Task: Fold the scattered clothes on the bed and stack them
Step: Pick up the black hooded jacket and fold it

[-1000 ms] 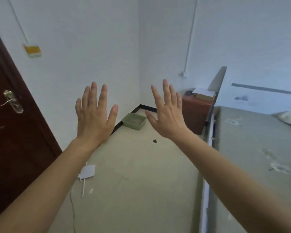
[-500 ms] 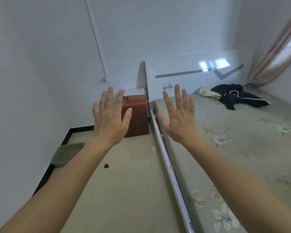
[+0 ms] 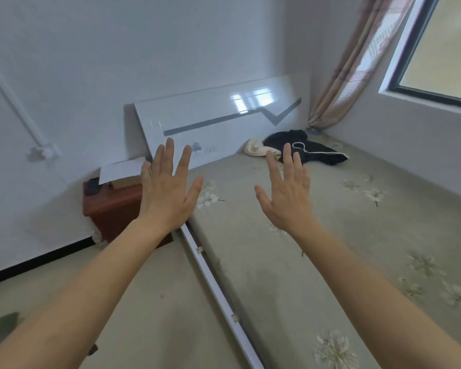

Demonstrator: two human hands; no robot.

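Note:
A crumpled black garment with a white drawstring [image 3: 314, 149] lies at the far end of the bed [image 3: 343, 262], close to the white headboard [image 3: 218, 123]. A cream cloth item [image 3: 254, 150] sits just left of it. My left hand [image 3: 168, 190] is raised in the air with fingers straight and spread, over the bed's left edge. My right hand [image 3: 286, 193] is raised the same way above the floral sheet, well short of the clothes. Both hands hold nothing.
A reddish-brown nightstand [image 3: 112, 209] with papers on top stands left of the bed against the wall. A white bed rail [image 3: 216, 286] separates the mattress from the floor. A curtain [image 3: 357, 65] and window [image 3: 437, 49] are at the right.
The view has swung right from the door and floor to the bed, bringing the clothes, curtain and window into view. Both hands stay raised and spread.

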